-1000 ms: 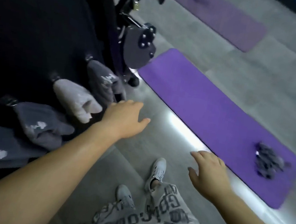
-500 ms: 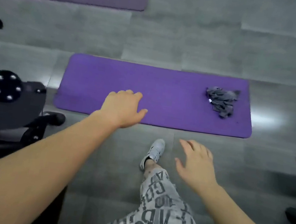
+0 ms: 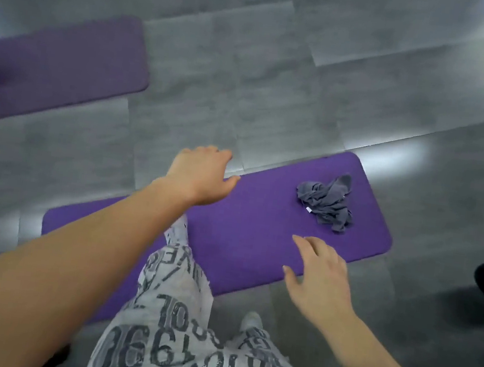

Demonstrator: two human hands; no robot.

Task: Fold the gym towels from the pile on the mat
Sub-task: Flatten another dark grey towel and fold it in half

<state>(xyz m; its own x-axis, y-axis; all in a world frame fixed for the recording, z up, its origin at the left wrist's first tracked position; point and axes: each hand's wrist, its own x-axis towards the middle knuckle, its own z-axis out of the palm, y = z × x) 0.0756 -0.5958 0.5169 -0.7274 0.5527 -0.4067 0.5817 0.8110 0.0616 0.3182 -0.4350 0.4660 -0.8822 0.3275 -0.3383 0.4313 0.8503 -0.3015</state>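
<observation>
While your left hand (image 3: 202,175) and right hand (image 3: 319,278) hang spread and empty above the purple mat (image 3: 244,229), you are at the approach step, no towel yet taken; the grey towel pile (image 3: 326,202) lies crumpled near the mat's far right end, with no clear long axis or heading; next, reach it and lift one towel free.

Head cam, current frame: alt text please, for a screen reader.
A crumpled pile of grey gym towels lies near the right end of a purple foam mat on grey floor tiles. Both bare hands, left and right, hover open and empty above the mat.
</observation>
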